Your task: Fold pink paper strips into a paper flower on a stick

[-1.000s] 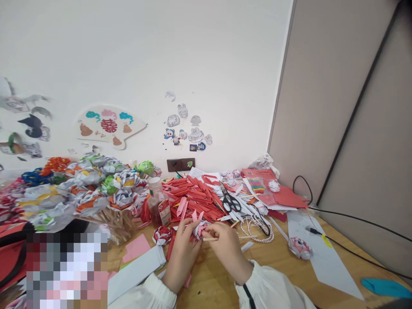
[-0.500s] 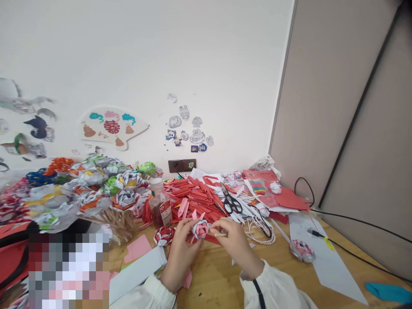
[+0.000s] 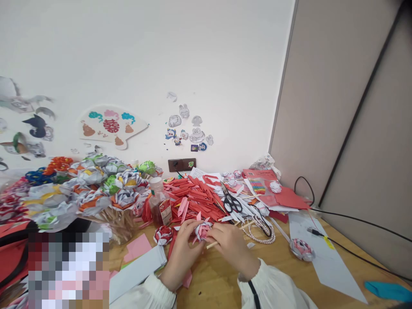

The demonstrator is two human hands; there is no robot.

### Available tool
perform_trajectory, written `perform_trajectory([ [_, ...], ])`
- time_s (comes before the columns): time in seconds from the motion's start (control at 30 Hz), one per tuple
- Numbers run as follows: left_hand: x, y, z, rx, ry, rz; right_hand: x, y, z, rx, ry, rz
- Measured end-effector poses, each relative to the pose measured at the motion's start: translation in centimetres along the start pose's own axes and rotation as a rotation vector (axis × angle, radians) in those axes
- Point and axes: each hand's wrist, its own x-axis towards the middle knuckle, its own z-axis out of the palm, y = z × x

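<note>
A pink and white folded-paper flower (image 3: pixel 202 231) is in the fingers of my left hand (image 3: pixel 183 254), with its petals facing up. My right hand (image 3: pixel 234 248) is closed around a thin wooden stick (image 3: pixel 211 245), whose pale end pokes out below the fingers. The right fingertips also touch the flower's right edge and hide part of it. Just left of my left hand lies a red and white paper flower (image 3: pixel 163 234). Behind both hands is a heap of folded red paper strips (image 3: pixel 199 195).
Black-handled scissors (image 3: pixel 232 204) lie on the strips. A bottle (image 3: pixel 160 210) stands behind the red flower. Pearl beads (image 3: pixel 265 238) and another pink flower (image 3: pixel 301 249) are to the right. White paper (image 3: pixel 140 272) and a large bunch of paper flowers (image 3: pixel 96 189) occupy the left.
My right hand has turned and shifted slightly left and down, its fingers now against the flower. The stick's end now points down and left. The flower has moved slightly right.
</note>
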Motion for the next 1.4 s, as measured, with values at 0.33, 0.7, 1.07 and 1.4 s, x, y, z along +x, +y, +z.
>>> perform_trajectory([
  [0.33,0.0,0.2,-0.1,-0.031,-0.012,-0.01,0.1,-0.1,0.1,0.004,-0.02,0.016],
  [0.7,0.0,0.4,-0.1,-0.026,-0.008,-0.011,0.2,-0.1,-0.8,0.032,-0.022,0.026],
  [1.07,0.0,0.2,-0.1,0.01,0.015,0.011,-0.2,-0.2,-0.3,0.027,-0.009,-0.068],
  [1.4,-0.2,0.5,-0.2,0.061,0.017,0.017,-0.2,-0.2,0.0,0.003,0.136,0.054],
])
